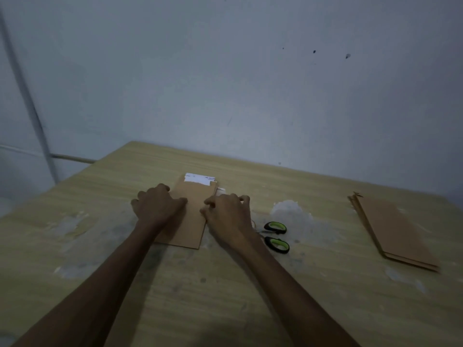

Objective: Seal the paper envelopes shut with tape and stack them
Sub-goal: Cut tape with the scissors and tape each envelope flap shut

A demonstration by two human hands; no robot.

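A brown paper envelope (193,216) lies flat on the wooden table (225,296) in the middle, with white paper (199,179) sticking out of its far end. My left hand (157,206) rests palm down on its left side. My right hand (228,214) sits at its right edge with the fingers curled; something pale and small shows just past the fingertips, too blurred to name. A stack of brown envelopes (395,234) lies at the right of the table.
Scissors with black and green handles (276,236) lie just right of my right wrist. A pale crumpled clear patch (290,211) sits behind them. The wall runs close behind the table's far edge. The tabletop is stained with whitish marks.
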